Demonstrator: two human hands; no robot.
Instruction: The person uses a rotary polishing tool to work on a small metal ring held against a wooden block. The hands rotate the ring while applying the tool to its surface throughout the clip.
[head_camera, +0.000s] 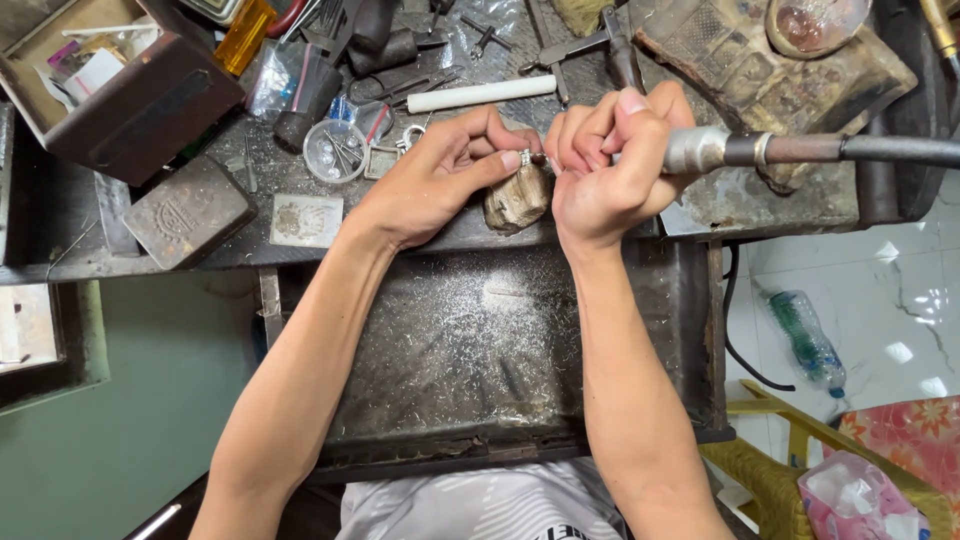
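Crowding bench pin (517, 200), white rod (481, 94), tin (188, 210)

We see two bare forearms, no sleeves showing on either, running from the bottom edge up toward the dark metal tray (500, 350) under the bench edge. No watch, no bracelet, no ring or glove on the left hand (435, 185) or the right hand (605, 175); nails short and plain. Wrists bare on both sides. Below the tray, at the bottom edge between the two arms, we see a light grey shirt (480, 510) with faint paler diagonal streaks across the fabric and a bit of dark print cut off by the frame edge. Nothing else of the body shows.
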